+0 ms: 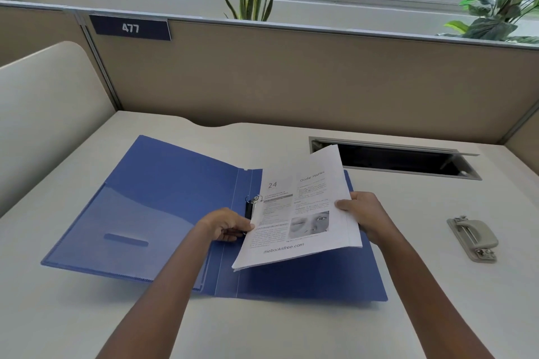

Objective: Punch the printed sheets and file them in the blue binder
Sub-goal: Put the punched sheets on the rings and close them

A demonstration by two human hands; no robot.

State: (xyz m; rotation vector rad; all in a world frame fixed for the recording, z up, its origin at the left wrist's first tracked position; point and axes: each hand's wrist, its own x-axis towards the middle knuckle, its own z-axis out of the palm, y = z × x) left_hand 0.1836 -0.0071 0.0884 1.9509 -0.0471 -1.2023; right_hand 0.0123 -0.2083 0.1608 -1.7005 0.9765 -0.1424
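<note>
With the blue binder (175, 213) lying open on the surface, each hand's grip pinches the printed sheets (300, 213) above its rings (253, 203): the left hand (224, 226) should line the holes up while the right hand (364, 213) lowers the far edge.

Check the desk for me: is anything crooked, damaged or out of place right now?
Nothing damaged. The printed sheets sit tilted over the open blue binder, held by the left hand and right hand, not square to the rings. The hole punch lies apart on the right.
</note>
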